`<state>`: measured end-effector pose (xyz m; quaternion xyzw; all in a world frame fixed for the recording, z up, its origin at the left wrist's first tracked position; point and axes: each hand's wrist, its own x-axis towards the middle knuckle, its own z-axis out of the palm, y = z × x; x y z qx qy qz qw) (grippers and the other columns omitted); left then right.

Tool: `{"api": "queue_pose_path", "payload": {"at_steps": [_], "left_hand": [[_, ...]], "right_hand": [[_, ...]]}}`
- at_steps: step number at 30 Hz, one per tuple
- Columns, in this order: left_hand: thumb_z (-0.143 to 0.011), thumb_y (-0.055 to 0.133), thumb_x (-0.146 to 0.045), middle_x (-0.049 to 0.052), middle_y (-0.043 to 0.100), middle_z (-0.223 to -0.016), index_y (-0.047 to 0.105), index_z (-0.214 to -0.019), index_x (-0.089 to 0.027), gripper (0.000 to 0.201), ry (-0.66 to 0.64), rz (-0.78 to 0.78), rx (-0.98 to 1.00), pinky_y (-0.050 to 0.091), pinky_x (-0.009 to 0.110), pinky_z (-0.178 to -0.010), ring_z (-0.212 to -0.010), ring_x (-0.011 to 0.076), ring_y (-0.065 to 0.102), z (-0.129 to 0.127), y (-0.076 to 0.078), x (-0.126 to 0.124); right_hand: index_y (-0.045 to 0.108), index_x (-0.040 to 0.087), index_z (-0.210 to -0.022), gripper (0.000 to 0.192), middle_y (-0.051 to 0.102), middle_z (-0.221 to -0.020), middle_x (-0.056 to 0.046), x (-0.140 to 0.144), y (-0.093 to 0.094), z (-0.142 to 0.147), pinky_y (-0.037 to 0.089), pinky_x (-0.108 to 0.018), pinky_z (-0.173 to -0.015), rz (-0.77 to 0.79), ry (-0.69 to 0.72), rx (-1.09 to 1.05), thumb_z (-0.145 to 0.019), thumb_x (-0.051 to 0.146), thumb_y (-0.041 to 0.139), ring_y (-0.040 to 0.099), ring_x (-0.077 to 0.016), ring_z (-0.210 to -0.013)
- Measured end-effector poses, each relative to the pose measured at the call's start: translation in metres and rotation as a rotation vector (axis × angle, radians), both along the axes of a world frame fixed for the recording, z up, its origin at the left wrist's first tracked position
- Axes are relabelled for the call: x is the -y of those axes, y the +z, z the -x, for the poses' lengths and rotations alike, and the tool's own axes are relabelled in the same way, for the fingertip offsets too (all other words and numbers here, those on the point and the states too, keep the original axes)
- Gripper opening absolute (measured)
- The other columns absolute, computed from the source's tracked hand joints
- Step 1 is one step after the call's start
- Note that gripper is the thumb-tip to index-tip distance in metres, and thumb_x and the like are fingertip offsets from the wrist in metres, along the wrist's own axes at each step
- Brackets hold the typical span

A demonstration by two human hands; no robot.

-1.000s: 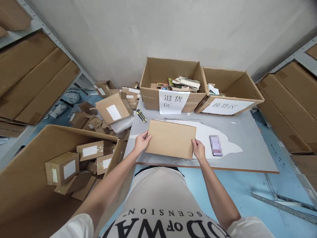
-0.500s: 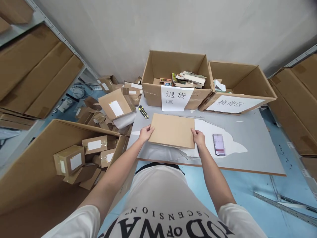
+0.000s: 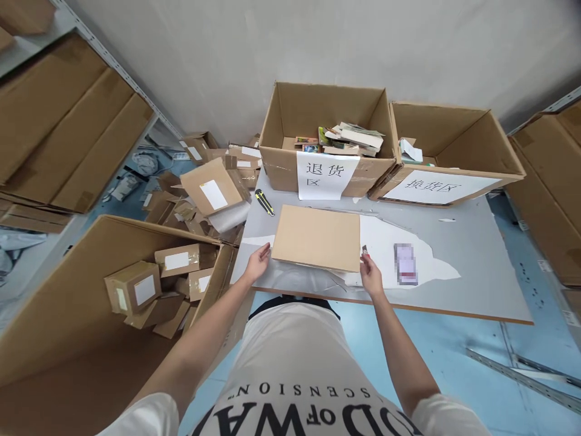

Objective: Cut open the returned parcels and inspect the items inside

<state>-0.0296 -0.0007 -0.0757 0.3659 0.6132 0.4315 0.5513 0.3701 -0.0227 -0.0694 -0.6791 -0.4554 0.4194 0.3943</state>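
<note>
A flat brown cardboard box point(image 3: 316, 237) lies on the grey table in front of me. Beside its left edge is my left hand point(image 3: 258, 261), empty, with the fingers extended and a little apart from the box. My right hand point(image 3: 371, 277) is at the box's lower right corner, its fingers closed round a small red utility knife point(image 3: 365, 250); most of its handle is hidden under the hand. A yellow-and-black box cutter point(image 3: 264, 203) rests behind the box to the left. Right of my right hand lies a phone point(image 3: 405, 264) with a blurred screen.
Behind stand a large carton point(image 3: 279, 169) holding books and a second labelled carton point(image 3: 494, 163). A deep carton point(image 3: 109, 227) with small boxes is at my left, near a heap of opened boxes point(image 3: 213, 188). White paper point(image 3: 424, 260) covers part of the table.
Both hands have let go of the flat box, which lies on the table. My left hand has drawn away leftward; the right has moved down and closed on the red knife.
</note>
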Motion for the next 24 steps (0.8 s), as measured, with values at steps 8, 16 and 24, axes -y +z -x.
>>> {"api": "queue_pose_path", "payload": {"at_steps": [8, 16, 24], "left_hand": [[-0.074, 0.06, -0.053, 0.014, 0.064, -0.121, 0.065, -0.11, -0.012, 0.055, -0.206, -0.137, -0.206, 0.043, 0.046, -0.101, -0.114, 0.0292, 0.059, -0.018, -0.012, 0.016], [-0.079, 0.056, -0.049, 0.01, 0.072, -0.103, 0.067, -0.104, -0.014, 0.045, -0.223, -0.19, -0.332, 0.049, 0.038, -0.088, -0.096, 0.0255, 0.065, -0.015, 0.018, 0.009], [-0.086, 0.048, -0.047, 0.003, 0.074, -0.088, 0.071, -0.106, -0.016, 0.043, -0.221, -0.292, -0.687, 0.046, 0.024, -0.068, -0.073, 0.0175, 0.065, -0.019, 0.092, -0.004]], "right_hand": [[0.057, 0.014, -0.119, 0.048, 0.065, -0.117, -0.015, 0.032, -0.009, 0.026, 0.046, -0.045, -0.095, -0.008, 0.139, 0.055, -0.081, 0.043, 0.052, 0.061, -0.0264, -0.106], [0.067, 0.016, -0.087, 0.047, 0.072, -0.081, -0.011, 0.02, 0.02, 0.02, 0.05, -0.035, -0.072, 0.016, 0.15, 0.223, -0.081, 0.058, 0.048, 0.065, -0.024, -0.075], [0.069, 0.017, -0.107, 0.052, 0.074, -0.099, -0.009, 0.002, 0.064, 0.015, 0.049, -0.032, -0.079, -0.046, 0.092, 0.301, -0.083, 0.057, 0.048, 0.068, -0.0245, -0.087]]}}
